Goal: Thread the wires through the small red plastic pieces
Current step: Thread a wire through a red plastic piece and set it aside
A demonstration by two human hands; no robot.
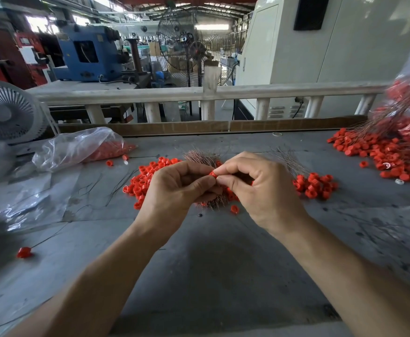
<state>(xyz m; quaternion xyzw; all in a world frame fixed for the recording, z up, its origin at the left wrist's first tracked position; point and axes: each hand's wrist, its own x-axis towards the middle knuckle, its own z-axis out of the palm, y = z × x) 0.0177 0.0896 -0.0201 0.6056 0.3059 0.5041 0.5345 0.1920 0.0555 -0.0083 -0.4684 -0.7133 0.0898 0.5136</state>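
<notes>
Above the table [211,263], both hands [174,188] pinch one red piece [213,174]

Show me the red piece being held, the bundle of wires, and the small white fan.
red piece [213,174], head view, its visible rim between the fingertips
bundle of wires [200,156], head view, upper fanned ends
white fan [7,113], head view, front grille

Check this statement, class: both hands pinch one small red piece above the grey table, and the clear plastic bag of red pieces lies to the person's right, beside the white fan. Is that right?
One detail is wrong. The head view shows the clear plastic bag beside the white fan on the person's left, not right. The rest holds: the left hand and right hand pinch one small red piece above the grey table.
</notes>
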